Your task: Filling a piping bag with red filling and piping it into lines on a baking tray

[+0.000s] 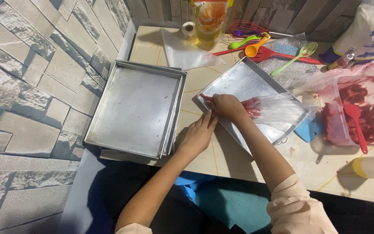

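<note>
Bag point(278, 108) tip hidden under right hand point(226, 106).

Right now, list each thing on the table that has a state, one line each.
Right hand: closed on the piping bag, tip at the tray corner.
Left hand: flat on the table, fingertips at the tilted tray's edge.
Piping bag: clear, part filled with red batter.
Tilted tray: almost bare.
Stacked trays: nested, top one bare.
Plastic tub: open, smeared red, red spatula inside.

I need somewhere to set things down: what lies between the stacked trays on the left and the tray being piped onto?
Head view: between the stacked trays and the piping tray lies bare table, plus the left hand at the near end.
</note>
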